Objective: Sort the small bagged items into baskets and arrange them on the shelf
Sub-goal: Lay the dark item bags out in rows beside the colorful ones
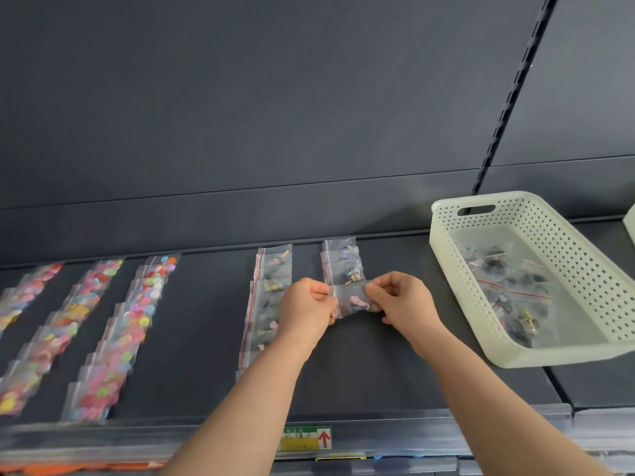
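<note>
while the left hand point(307, 303) pinches one edge of a small clear bag point(351, 301), the right hand point(402, 301) pinches the other, above the dark shelf point(360, 365).

Light was soft, even and bright, without hard glare. Focus was sharpest where the left hand point(307, 304) and right hand point(402, 300) pinched the small bag point(350, 302); shadows on the dark shelf point(206, 338) below that grip were barely visible. Right of it the white basket point(457, 286) shone brightest. Far left, the coloured bags point(134, 324) smeared; the front rail point(137, 438) below was blurred, and the upright point(512, 94) above right leaned with lens distortion.
</note>
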The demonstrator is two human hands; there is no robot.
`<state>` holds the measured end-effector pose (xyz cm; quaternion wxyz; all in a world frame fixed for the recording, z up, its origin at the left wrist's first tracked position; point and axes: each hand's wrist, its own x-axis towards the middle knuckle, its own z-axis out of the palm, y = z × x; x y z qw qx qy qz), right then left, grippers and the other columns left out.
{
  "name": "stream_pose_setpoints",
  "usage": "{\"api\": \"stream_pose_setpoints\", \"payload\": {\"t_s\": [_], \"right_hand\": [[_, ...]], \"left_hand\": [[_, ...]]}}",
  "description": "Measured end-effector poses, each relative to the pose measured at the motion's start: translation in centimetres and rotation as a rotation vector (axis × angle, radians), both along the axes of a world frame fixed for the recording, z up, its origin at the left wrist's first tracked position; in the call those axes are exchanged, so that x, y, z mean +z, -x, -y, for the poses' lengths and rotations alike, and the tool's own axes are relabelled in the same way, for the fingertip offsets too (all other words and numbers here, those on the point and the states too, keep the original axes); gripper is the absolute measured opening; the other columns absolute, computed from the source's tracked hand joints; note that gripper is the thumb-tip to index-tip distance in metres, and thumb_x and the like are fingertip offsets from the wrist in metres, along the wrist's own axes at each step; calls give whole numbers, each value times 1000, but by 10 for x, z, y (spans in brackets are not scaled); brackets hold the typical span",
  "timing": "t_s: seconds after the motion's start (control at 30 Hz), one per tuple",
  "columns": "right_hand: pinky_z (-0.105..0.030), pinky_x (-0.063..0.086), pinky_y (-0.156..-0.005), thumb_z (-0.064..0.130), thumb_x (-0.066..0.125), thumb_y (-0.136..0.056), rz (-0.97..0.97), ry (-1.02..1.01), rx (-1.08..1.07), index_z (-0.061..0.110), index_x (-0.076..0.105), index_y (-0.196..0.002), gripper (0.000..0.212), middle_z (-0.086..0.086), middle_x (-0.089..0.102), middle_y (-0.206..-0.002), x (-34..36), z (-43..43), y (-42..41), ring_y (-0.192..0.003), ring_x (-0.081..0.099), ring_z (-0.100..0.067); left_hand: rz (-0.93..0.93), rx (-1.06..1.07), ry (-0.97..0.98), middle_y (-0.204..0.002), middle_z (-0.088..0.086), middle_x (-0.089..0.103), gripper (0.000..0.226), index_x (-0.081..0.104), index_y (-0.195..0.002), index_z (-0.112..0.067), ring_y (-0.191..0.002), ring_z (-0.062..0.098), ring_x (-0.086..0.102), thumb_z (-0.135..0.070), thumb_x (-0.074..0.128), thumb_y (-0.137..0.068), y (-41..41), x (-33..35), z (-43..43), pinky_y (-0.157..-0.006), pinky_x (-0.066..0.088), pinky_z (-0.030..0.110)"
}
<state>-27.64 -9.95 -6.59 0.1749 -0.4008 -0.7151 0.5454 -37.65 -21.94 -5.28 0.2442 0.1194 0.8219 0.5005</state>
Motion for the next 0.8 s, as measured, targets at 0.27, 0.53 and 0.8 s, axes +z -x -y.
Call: {"api": "stream_pose_setpoints", "payload": {"t_s": [0.27,0.53,0.8], "right_hand": [[-25,38,-63,44,60,-86,304,-297,-51,32,61,-83,13,18,62,-76,3,-4,26,-76,58,-7],[-28,41,-68,44,58,-87,349,-351,-47,29,57,-90,16,11,62,-86,4,-4,29,-83,58,-15],[-32,47,-68,26,52,-92,301,-852,-11,26,65,-98,14,4,62,-98,45,-27,-15,-96,58,-21]], "left_hand": [[-295,17,280,-93,0,70,15,53,-97,-24,-85,27,69,-25,64,-88,16,-15,-20,-73,58,40],[-341,-11,311,-103,1,66,34,48,-118,-17,-100,23,61,-30,64,-90,18,-7,-21,-80,53,36],[-338,-216,107,-94,-7,66,14,57,-100,-27,-85,18,68,-26,64,-88,-9,31,-52,-81,55,36]]}}
